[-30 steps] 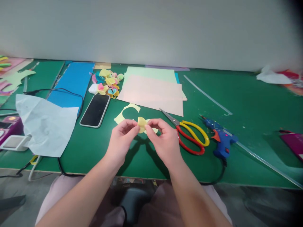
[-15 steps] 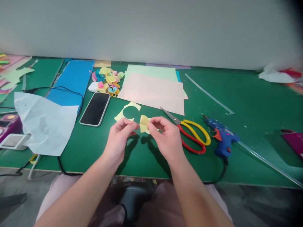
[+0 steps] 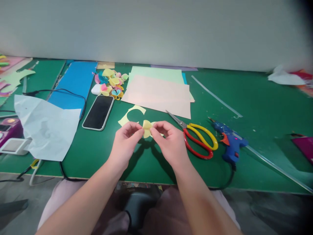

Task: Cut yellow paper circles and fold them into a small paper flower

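A small folded yellow paper petal (image 3: 146,128) is pinched between both my hands above the green table mat (image 3: 256,107). My left hand (image 3: 126,143) grips its left side with thumb and fingertips. My right hand (image 3: 170,142) pinches its right side. Just behind the petal lies a yellow paper scrap (image 3: 127,118) with a round hole cut out. Red and yellow scissors (image 3: 198,137) lie just right of my right hand.
A blue glue gun (image 3: 230,143) lies right of the scissors, a clear glue stick (image 3: 274,166) beyond it. A phone (image 3: 98,112), a pile of coloured petals (image 3: 111,83), pink and green paper sheets (image 3: 158,91), blue foam (image 3: 75,85) and white paper (image 3: 46,127) lie behind and left.
Half a second ago my left hand had let go of the petal and only the right held it. Now both hands pinch it again, close together.
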Motion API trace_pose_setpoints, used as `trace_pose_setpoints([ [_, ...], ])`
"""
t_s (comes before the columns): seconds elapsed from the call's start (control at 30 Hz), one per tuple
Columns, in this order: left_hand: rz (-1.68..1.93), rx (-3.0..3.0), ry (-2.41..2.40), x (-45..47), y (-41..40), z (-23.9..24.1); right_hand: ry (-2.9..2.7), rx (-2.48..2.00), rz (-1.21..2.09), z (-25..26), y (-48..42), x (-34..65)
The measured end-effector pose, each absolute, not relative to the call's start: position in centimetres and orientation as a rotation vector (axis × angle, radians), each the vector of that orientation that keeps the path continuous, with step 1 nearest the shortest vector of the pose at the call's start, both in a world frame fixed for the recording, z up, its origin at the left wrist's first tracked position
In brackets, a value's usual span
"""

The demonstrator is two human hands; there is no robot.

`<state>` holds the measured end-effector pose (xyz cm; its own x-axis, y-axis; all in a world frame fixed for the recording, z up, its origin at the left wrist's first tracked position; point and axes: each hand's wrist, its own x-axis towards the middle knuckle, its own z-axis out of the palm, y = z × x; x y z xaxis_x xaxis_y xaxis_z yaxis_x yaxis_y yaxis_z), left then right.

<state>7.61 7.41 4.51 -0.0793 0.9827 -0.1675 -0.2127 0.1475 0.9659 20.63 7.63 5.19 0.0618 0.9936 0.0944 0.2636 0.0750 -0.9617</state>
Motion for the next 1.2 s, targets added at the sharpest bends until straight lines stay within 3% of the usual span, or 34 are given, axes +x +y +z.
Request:
trace_pose_setpoints([
  [0.37, 1.229, 0.796, 1.144, 7.8, 7.6, 4.5, -1.543, -1.382, 0.653, 5.3, 7.4, 20.3],
  [0.8, 1.347, 0.869, 1.288, 6.2, 8.2, 4.8, -1.272, -1.337, 0.825, 5.0, 8.0, 21.5],
  [1.2, 1.201, 1.05, 1.211, 7.0, 7.5, 4.5, -1.58, -1.325, 0.686, 5.3, 7.6, 20.7],
])
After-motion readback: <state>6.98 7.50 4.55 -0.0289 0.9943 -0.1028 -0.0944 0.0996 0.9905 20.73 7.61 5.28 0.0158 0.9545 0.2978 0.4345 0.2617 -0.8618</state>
